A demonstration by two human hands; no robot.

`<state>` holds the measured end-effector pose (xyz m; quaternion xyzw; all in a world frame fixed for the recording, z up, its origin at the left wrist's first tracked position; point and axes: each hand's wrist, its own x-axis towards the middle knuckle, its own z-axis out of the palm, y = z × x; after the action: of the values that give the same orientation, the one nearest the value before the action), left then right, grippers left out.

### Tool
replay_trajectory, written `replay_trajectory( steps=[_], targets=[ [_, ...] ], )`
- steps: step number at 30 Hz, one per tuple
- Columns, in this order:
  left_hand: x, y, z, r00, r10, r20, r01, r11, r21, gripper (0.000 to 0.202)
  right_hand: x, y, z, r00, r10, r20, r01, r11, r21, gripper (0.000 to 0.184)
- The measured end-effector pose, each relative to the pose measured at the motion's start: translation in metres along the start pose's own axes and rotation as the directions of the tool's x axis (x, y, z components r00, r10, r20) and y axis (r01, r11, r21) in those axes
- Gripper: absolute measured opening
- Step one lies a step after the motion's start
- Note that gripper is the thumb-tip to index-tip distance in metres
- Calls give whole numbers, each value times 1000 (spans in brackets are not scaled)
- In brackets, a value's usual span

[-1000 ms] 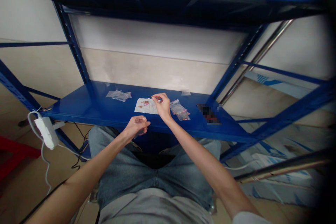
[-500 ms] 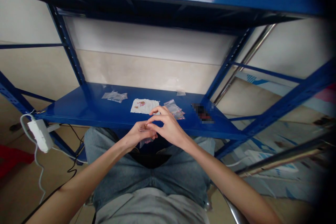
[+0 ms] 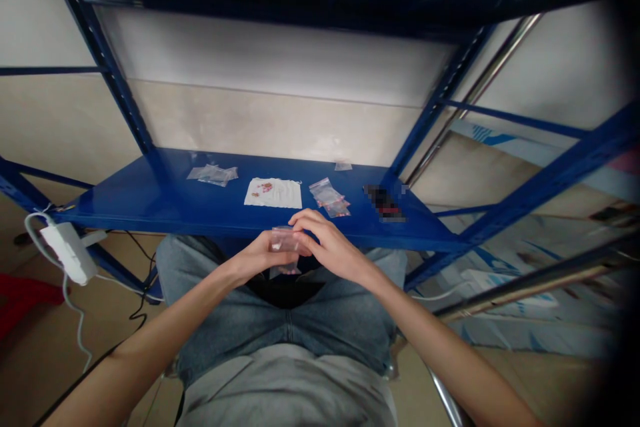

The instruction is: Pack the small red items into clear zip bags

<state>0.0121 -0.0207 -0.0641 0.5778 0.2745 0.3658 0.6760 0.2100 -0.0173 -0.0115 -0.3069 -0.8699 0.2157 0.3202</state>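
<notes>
Both hands have drawn back from the shelf toward the lap. The left hand (image 3: pixel 257 257) grasps a small clear plastic zip bag (image 3: pixel 284 240) between thumb and fingers, just above the thighs, while the right hand (image 3: pixel 327 245) curls in, its fingertips pinching the bag's edge. Handling this bag looks like the step in hand; the next move seems to call for a steady two-handed pinch along its top edge.

Glossy painted metal shelf (image 3: pixel 150 197), smooth clear plastic bag (image 3: pixel 284 240), matt paper sheet (image 3: pixel 280 199).
</notes>
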Motion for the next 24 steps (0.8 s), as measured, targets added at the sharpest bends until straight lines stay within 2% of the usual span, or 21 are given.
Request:
replay_trajectory(
  steps=[4, 7, 9, 11, 14, 17, 19, 22, 24],
  targets=[
    [2, -6, -5, 995, -86, 52, 86, 996, -7, 52, -9, 8, 5, 977, 106, -183, -94, 993, 72, 21],
    [4, -10, -9, 993, -109, 40, 111, 993, -28, 51, -15, 14, 16, 936, 216, -279, -143, 955, 261, 17],
    [5, -11, -10, 996, -86, 25, 87, 995, -51, 50, -16, 18, 24, 901, 290, -322, -140, 898, 417, 32],
    [5, -11, -9, 997, -75, 31, 76, 995, -67, 49, -17, 22, 30, 878, 340, -337, -132, 848, 513, 43],
    [3, -9, -5, 994, -86, 64, 90, 994, -67, 50, -16, 25, 31, 867, 376, -327, -143, 816, 560, 40],
    [2, -7, -1, 992, -98, 76, 102, 993, -53, 51, -16, 26, 29, 853, 427, -301, -180, 781, 598, 47],
    [2, -6, 0, 993, -85, 86, 88, 996, -24, 50, -17, 27, 29, 835, 470, -287, -203, 747, 634, 42],
    [1, -7, -2, 992, -43, 116, 32, 995, 99, 41, -17, 29, 32, 806, 519, -285, -213, 703, 679, 28],
    [1, -10, -4, 991, -6, 133, -25, 971, 236, 29, -17, 31, 34, 791, 544, -280, -218, 678, 702, 26]
  ],
)
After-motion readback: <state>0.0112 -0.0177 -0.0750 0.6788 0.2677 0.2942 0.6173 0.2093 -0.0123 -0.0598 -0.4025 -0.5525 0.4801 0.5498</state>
